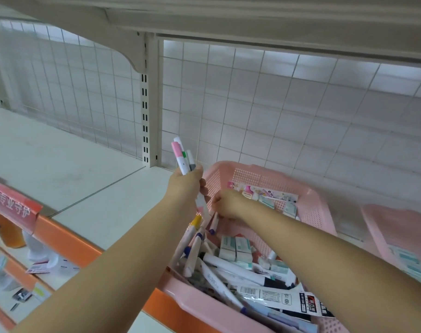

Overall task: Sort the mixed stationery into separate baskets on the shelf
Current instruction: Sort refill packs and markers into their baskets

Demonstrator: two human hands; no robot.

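- So, the left hand [184, 186] is up in the middle of the frame, fist wrapped round a bunch of highlighters [183, 157]. Pink and green bits stick up above the knuckles.
- The right hand [228, 204] is just right of it and a bit lower, reaching into the pink basket [310, 200]. Its fingers are curled on a purple-tipped pen [213, 224] near the basket's left wall.
- That basket sits on the white shelf [72, 169], lower right of centre, heaped with white pens, small boxed erasers [234, 248] and flat packets.
- A second pink basket [382, 227] peeks in at the right edge, just beside the first, with some boxed bits inside.
- A wire grid [276, 104] runs across the back, and a red label strip [12, 205] sits on the shelf's orange front edge at the left.
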